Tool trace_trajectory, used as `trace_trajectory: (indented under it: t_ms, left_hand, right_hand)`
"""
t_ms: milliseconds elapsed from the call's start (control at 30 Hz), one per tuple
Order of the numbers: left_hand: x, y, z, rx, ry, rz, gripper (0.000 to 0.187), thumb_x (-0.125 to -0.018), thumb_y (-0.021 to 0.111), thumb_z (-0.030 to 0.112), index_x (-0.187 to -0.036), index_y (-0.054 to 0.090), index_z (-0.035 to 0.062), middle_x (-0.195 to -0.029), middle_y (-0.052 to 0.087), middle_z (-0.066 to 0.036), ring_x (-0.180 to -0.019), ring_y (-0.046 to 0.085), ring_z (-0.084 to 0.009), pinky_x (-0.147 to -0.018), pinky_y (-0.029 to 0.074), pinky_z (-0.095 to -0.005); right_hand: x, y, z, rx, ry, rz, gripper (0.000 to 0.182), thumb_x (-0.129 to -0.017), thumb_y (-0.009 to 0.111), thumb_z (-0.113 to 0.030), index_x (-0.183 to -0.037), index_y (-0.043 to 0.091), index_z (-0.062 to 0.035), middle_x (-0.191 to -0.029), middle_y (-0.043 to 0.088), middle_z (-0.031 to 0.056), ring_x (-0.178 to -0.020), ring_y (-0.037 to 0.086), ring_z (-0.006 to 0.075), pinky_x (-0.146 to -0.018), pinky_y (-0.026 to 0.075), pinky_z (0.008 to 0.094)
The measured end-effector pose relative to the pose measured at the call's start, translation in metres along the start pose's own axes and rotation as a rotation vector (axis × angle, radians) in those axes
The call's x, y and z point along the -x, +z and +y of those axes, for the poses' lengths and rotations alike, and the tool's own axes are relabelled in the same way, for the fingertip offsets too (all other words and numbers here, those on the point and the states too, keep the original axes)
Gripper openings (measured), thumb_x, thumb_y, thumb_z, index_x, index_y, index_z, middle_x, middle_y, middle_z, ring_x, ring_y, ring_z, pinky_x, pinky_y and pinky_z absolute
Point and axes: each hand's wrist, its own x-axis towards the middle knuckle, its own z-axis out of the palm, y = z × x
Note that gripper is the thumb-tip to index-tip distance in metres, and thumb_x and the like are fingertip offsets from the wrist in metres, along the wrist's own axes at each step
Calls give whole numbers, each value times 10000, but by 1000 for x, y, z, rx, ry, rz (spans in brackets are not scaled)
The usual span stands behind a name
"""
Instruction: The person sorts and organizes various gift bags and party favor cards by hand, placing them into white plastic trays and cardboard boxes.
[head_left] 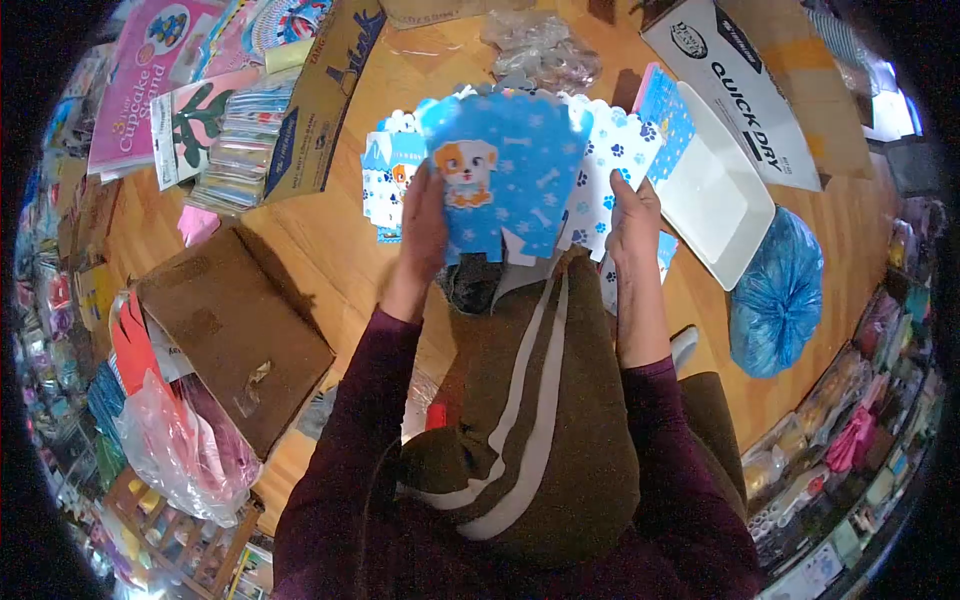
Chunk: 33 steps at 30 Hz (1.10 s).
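Observation:
A blue card piece (530,165) with a scalloped top edge, white bones and a cartoon puppy is held up in front of me. My left hand (425,215) grips its left side, fingers behind and thumb along the edge. On the other side, my right hand (632,215) is closed on a white paw-print card panel (600,170) that adjoins the blue piece. More puppy-print card (380,190) lies beyond my left hand. A blue puppy-print sheet (665,125) leans past my right hand, against a white plastic tray (740,235).
A blue plastic bag (778,300) sits at the right, below a Quick Dry carton (740,95). On the left are a brown cardboard box (235,340), a pink cupcake stand pack (150,75) and a carton of packets (325,100). Crumpled clear plastic (540,50) lies ahead on the wood floor.

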Motion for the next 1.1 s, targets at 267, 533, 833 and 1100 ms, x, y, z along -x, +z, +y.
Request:
trace_trajectory:
  t_ms: [267, 533, 833, 1100]
  left_hand:
    - [-6, 14, -40, -582, 244, 56, 380, -913, 375, 167, -1196, 375, -88, -1158, 457, -211, -1066, 438, -230, -930, 329, -306]
    - [8, 24, -13, -229, 63, -70, 328, -904, 372, 128, -1180, 366, -50, -1073, 462, -130, -957, 432, -163, -858, 361, -277]
    - [7, 34, -32, -230, 70, -71, 263, -892, 361, 96, -1122, 348, -32, -1044, 446, -131, -973, 426, -181, -856, 351, -286]
    - [14, 51, -27, -242, 257, -88, 570, -810, 387, -51, -1324, 149, 13, -1318, 286, -173, -1209, 326, -243, -995, 279, -343]
  right_hand:
    - [11, 0, 0, 23, 10, 14, 280, -875, 479, -150, -1109, 482, 4, -1090, 528, 66, -966, 472, 136, -860, 349, 279]
    - [13, -10, -8, 116, -18, -150, 294, -905, 437, -164, -1131, 485, 17, -1064, 554, 60, -952, 480, 115, -847, 351, 255]
    - [22, -10, 15, 59, 43, -20, 272, -899, 460, -231, -1029, 520, 1, -949, 565, 44, -858, 505, 124, -787, 397, 270]
    - [30, 0, 9, 170, -10, -121, 232, -846, 518, -70, -1066, 508, 3, -952, 574, 48, -806, 530, 107, -713, 444, 254]
